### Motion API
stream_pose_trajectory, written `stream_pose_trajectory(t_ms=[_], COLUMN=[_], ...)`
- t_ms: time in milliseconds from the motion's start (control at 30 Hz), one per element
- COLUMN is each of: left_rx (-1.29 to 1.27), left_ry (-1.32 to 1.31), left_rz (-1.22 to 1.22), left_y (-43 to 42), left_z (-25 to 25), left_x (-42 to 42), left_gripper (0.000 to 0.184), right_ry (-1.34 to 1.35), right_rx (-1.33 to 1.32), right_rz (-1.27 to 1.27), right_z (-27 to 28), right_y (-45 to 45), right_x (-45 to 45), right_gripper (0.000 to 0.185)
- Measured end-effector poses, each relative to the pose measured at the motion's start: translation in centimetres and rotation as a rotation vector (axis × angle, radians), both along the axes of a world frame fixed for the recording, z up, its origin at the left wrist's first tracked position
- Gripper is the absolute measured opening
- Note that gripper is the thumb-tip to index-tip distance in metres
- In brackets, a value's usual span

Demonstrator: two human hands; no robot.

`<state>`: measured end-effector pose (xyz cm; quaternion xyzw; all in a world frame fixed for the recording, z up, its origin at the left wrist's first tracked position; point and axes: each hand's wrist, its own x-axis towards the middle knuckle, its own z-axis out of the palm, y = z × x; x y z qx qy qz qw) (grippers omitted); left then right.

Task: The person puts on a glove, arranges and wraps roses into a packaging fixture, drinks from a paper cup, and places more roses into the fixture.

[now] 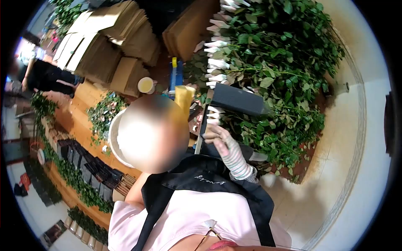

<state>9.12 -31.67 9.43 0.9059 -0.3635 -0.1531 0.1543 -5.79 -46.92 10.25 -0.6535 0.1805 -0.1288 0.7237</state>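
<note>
White blooms lie near the gloved right hand.

This is a workroom for cut flowers. Long leafy stems lie piled together, their heads in pale sleeves that look like rose wraps, though the wide lens makes this hard to confirm. Flat cardboard stands in thick stacks, trimmed leaves and petals litter the wooden floor, more greenery lines the far side, and a black apron suits the trade.
</note>
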Motion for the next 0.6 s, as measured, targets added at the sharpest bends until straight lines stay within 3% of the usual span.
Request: stream_pose_trajectory(t_ms=[33, 67, 167, 233, 267, 300, 367, 400, 433, 467, 500, 567, 600], left_rx=[0.441, 0.462, -0.5, -0.073, -0.246, -0.243, -0.12, -0.127, -0.187, -0.413, -0.476, -0.702, -0.75], left_ry=[-0.324, -0.324, -0.042, 0.292, 0.19, 0.108, -0.046, -0.084, -0.044, -0.088, -0.026, 0.376, 0.547], left_rz=[-0.375, -0.345, -0.026, 0.253, 0.162, 0.145, 0.153, 0.162, 0.16, 0.235, 0.256, 0.673, 0.747], left_y=[2.8, 4.8, 9.3, 8.1, 9.0, 9.4, 9.4, 9.6, 9.8, 10.1, 11.1, 12.7, 12.5], left_z=[-3.9, -5.2, -6.8, -5.6, -5.7, -5.2, -3.4, -2.3, -1.4, -0.4, -0.3, -2.4, -0.3], left_x=[-0.1, -1.1, -4.9, -6.6, -7.4, -8.1, -9.6, -10.3, -10.9, -11.1, -10.6, -11.4, -10.1], left_gripper=[0.025, 0.025, 0.034, 0.019, 0.019, 0.021, 0.026, 0.029, 0.033, 0.039, 0.032, 0.022, 0.014], right_ry=[-0.01, 0.041, 0.09, 0.153, 0.203, 0.159, 0.529, 0.454, 0.381, 0.389, 0.236, -0.071, -0.059], right_rx=[0.006, -0.066, 0.177, 0.336, 0.4, 0.083, -0.196, -0.277, -0.363, -0.368, -0.476, -0.695, -0.697], right_rz=[0.074, 0.134, 0.372, 0.467, 0.504, 0.558, 0.675, 0.614, 0.548, 0.558, 0.462, 0.25, 0.332], right_z=[-1.0, -2.2, -1.6, -2.1, -2.8, -5.0, -2.2, -2.9, -4.0, -4.9, -5.7, -7.0, -6.7], right_y=[0.3, 1.0, 3.0, 4.6, 5.5, 6.3, 6.8, 7.6, 8.3, 8.9, 9.4, 9.9, 9.7], right_x=[0.7, 1.1, 2.8, 2.8, 2.6, 2.1, 3.3, 2.9, 2.3, 1.8, 1.4, 0.5, 0.2], right_gripper=[0.049, 0.052, 0.056, 0.065, 0.071, 0.06, 0.048, 0.045, 0.044, 0.044, 0.044, 0.045, 0.048])
